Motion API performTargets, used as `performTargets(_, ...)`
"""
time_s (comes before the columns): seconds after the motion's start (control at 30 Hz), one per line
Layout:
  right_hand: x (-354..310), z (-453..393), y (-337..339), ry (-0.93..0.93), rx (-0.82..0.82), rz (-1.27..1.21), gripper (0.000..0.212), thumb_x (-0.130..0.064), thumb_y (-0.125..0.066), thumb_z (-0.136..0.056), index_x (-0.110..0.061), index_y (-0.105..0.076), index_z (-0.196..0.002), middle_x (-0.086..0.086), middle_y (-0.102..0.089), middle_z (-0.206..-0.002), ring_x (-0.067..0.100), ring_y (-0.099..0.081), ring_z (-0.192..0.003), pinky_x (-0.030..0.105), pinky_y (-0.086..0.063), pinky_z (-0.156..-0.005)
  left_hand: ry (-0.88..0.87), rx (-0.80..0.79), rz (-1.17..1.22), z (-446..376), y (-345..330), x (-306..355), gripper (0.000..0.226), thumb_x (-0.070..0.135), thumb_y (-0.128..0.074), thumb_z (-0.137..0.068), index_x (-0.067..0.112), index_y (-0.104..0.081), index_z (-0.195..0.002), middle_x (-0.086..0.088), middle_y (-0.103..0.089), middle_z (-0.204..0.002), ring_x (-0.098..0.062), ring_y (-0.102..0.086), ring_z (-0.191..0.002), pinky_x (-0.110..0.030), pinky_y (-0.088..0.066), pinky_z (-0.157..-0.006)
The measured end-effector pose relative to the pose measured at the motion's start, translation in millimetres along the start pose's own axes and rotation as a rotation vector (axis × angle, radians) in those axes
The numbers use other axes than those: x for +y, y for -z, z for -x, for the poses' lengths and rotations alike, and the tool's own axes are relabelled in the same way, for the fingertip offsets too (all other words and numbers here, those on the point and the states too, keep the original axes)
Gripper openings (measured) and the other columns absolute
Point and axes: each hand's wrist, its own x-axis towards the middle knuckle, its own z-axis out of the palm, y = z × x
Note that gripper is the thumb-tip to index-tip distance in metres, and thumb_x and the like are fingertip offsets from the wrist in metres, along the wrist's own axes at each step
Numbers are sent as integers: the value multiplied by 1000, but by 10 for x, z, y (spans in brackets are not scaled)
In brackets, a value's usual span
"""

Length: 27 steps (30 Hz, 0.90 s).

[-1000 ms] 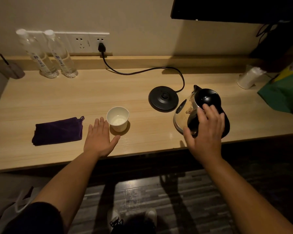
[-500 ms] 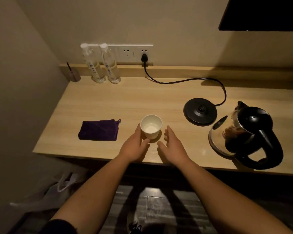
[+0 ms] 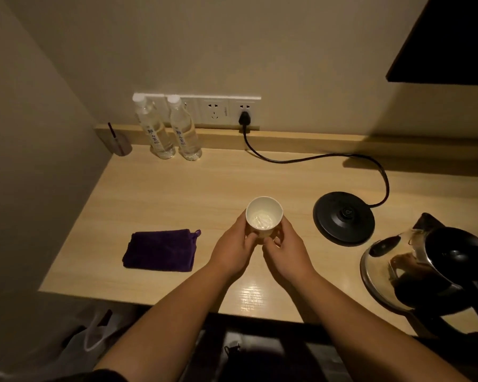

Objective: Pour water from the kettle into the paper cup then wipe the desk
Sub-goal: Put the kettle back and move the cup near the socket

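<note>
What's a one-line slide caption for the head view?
Both hands, left hand and right hand, cup the paper cup on the desk; kettle off its base.

A hotel-style guest room, dimly lit: a light wood desk (image 3: pixel 155 194) is built into a corner beneath a wall socket strip (image 3: pixel 224 110), with 2 sealed water bottles (image 3: pixel 166 130) standing at the back. An electric kettle (image 3: pixel 425 271) sits off its plugged-in base (image 3: pixel 344 217) beside a paper cup (image 3: pixel 264 216). A dark screen (image 3: pixel 450 40) hangs on the wall at upper right.
</note>
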Motion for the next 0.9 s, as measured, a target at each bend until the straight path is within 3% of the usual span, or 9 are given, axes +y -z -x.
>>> performTargets(0.23,-188,-736,21,4,103,-12,59,-27,-60,-89,-38,-34,-141,-11,-54,-131,8,-52,-116,23,-43,-90,-77,-38,4,-879,155,-29,57,26,-52,-96,30,-28,-148,3,-57,-135,-15,-55,-117,-24,-41,-87)
performTargets(0.53,-249,-1390,-25,-1,121,-21,62,-34,-59,-90,-41,-29,-143,-10,-51,-138,11,-49,-123,33,-44,-100,-74,-23,-7,-1533,226,-113,59,29,-53,-96,30,-26,-148,1,-56,-136,-18,-56,-118,-36,-48,-93)
performTargets(0.73,-270,-1485,-10,-18,83,5,63,-28,-59,-89,-43,-28,-143,-13,-51,-138,10,-48,-124,32,-43,-99,-61,-8,-39,-1613,201,-155,56,27,-52,-96,26,-29,-148,1,-61,-129,-19,-59,-111,-31,-47,-83)
performTargets(0.9,-272,-1470,22,-25,53,8,68,-20,-57,-89,-42,-26,-144,-9,-51,-138,13,-48,-125,35,-42,-102,-42,-9,-22,-1603,192,-154,54,27,-51,-96,27,-30,-146,1,-62,-128,-19,-59,-111,-34,-49,-86)
